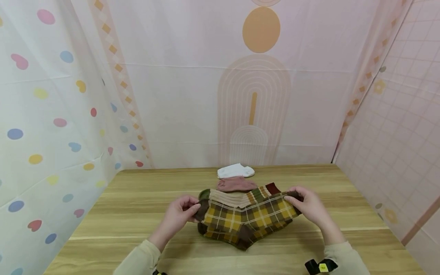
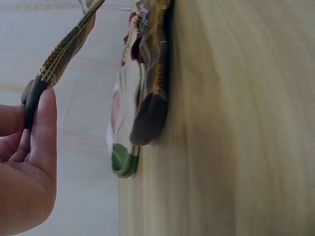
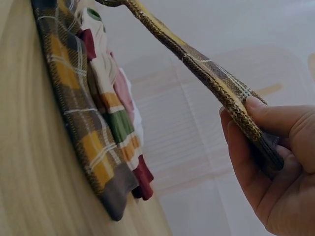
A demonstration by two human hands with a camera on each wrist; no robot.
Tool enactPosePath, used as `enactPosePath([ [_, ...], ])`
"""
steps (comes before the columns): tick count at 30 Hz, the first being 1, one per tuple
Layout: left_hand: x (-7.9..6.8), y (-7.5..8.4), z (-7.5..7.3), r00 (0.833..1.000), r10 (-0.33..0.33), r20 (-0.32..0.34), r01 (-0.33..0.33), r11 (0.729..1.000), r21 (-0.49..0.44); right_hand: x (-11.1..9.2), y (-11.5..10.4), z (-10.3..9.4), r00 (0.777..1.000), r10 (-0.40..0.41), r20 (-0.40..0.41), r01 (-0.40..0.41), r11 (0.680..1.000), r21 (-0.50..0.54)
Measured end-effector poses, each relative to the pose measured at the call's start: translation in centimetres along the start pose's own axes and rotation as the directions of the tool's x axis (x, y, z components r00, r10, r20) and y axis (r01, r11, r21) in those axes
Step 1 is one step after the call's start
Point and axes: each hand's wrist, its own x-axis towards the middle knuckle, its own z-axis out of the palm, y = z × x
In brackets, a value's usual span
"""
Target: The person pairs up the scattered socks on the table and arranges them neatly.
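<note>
A yellow and brown plaid sock (image 1: 237, 219) is stretched sideways between my two hands, its dark heel pointing down toward me. My left hand (image 1: 179, 212) pinches one dark brown end between thumb and fingers. At the other dark end, my right hand (image 1: 308, 205) grips the fabric the same way. Beneath the raised sock, a matching plaid sock (image 3: 74, 93) lies flat on the wooden table, mostly covered in the head view. Just behind it lies a cream sock (image 1: 225, 197) with a green toe, green and orange stripes and a dark red cuff.
Farther back, a pink sock (image 1: 237, 184) and then a white ankle sock (image 1: 236, 170) lie in a row toward the table's far edge. The wooden table (image 1: 130, 214) meets patterned curtains (image 1: 172, 95) at the back and both sides.
</note>
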Motion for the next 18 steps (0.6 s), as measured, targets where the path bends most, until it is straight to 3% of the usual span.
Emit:
enactPosePath([
  [8, 0.2, -0.2, 0.0, 0.997, -0.043, 0.071, 0.044, 0.999, -0.009, 0.1, 0.1, 0.2, 0.999, 0.009, 0.048, -0.011, 0.999, 0.034],
  [18, 0.1, -0.7, 0.2, 0.996, -0.059, 0.072, 0.058, 0.998, 0.015, 0.0, 0.6, 0.9, 0.998, -0.023, 0.058, 0.023, 1.0, -0.001],
])
